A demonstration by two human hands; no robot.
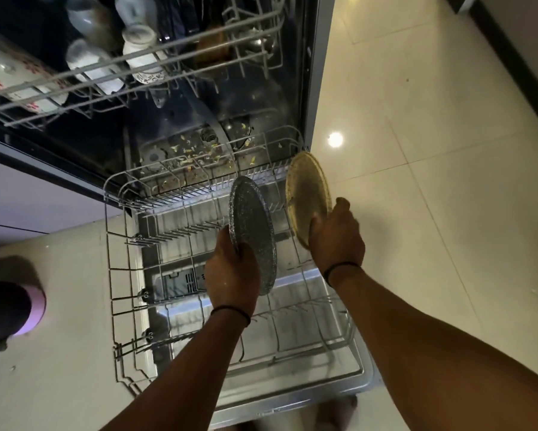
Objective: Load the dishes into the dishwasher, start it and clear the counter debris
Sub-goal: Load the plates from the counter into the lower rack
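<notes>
The dishwasher stands open with its lower rack pulled out over the lowered door. My left hand grips a grey speckled plate by its lower edge, holding it on edge above the rack's middle. My right hand grips a yellow plate, also on edge, over the rack's right side. Whether either plate touches the tines I cannot tell. The lower rack holds no other dishes.
The upper rack is pulled out and carries several white cups and patterned bowls. Food scraps lie on the tub floor. Pale floor tiles lie to the right. A foot in a pink slipper is at the left.
</notes>
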